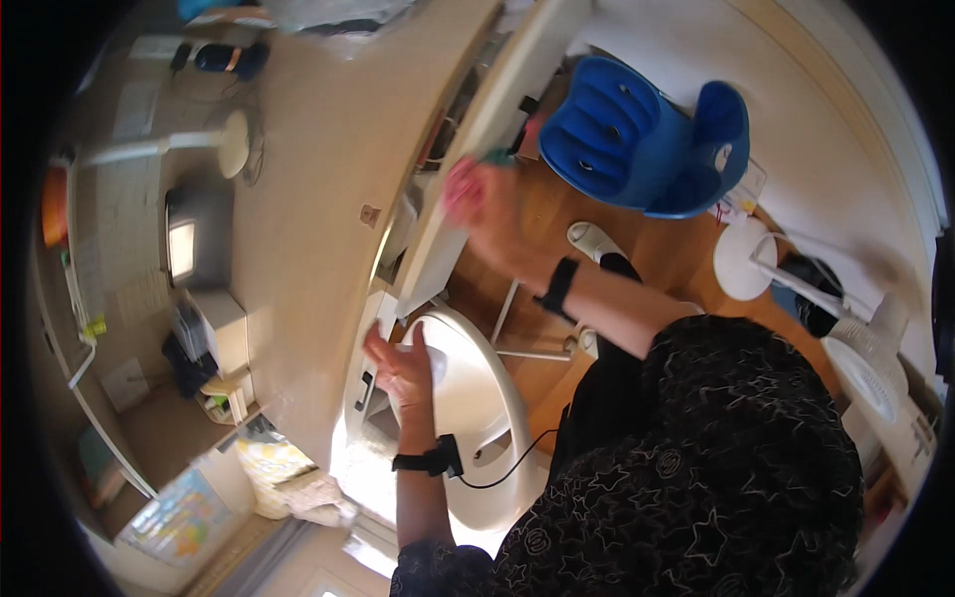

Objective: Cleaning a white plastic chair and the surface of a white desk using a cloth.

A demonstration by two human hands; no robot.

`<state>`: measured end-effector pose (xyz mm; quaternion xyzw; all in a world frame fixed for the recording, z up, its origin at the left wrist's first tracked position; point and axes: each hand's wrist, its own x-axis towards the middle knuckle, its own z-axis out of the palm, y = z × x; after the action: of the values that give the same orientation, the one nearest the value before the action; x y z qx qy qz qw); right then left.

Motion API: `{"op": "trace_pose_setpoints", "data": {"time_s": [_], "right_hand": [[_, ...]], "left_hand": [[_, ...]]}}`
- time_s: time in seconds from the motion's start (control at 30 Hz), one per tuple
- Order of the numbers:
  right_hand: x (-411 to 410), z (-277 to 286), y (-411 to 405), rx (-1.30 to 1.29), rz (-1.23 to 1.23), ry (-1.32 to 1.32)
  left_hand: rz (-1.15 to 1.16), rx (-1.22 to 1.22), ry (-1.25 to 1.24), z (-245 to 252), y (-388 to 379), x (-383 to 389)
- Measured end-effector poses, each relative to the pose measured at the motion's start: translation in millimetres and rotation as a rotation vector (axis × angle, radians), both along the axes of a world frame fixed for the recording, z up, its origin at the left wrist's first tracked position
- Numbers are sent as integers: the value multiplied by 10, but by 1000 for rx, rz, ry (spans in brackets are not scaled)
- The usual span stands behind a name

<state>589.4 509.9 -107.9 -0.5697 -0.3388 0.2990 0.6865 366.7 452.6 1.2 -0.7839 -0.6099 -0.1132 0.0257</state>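
My right hand (489, 213) is closed on a crumpled pink cloth-like item (464, 192). It is blurred by motion and lies over the front panel of an open desk drawer (477, 134). A bit of green shows beside that hand; what it is cannot be told. Various small items lie inside the drawer, partly hidden by the desktop. My left hand (403, 369) is near the desk edge, fingers apart and holding nothing, above a white plastic chair (515, 403). Both wrists wear black bands. The wooden desktop (321, 149) spans the space beyond my hands.
A blue moulded seat (612, 134) stands by the wall. A white fan (865, 373) and a white round-based stand (746, 257) are behind me. The desk bears a lamp (235, 142), a dark tablet-like device (198, 239) and a white box (220, 328). A closed drawer handle (364, 391) shows below the desktop.
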Motion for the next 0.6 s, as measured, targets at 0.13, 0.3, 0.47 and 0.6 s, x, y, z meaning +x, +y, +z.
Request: {"op": "trace_pose_setpoints", "data": {"time_s": [0.13,0.3,0.47,0.6], "right_hand": [[-975,368,-183,-3,201,316],[-1146,207,-103,-121,29,291],[-906,-137,369,-70,-224,533],[-595,-124,702,-348,-506,323]], "left_hand": [[-166,11,321,380,618,21],[-184,-242,499,394,1169,390],[-223,-167,473,86,1215,275],[-164,-247,474,141,1204,280]]}}
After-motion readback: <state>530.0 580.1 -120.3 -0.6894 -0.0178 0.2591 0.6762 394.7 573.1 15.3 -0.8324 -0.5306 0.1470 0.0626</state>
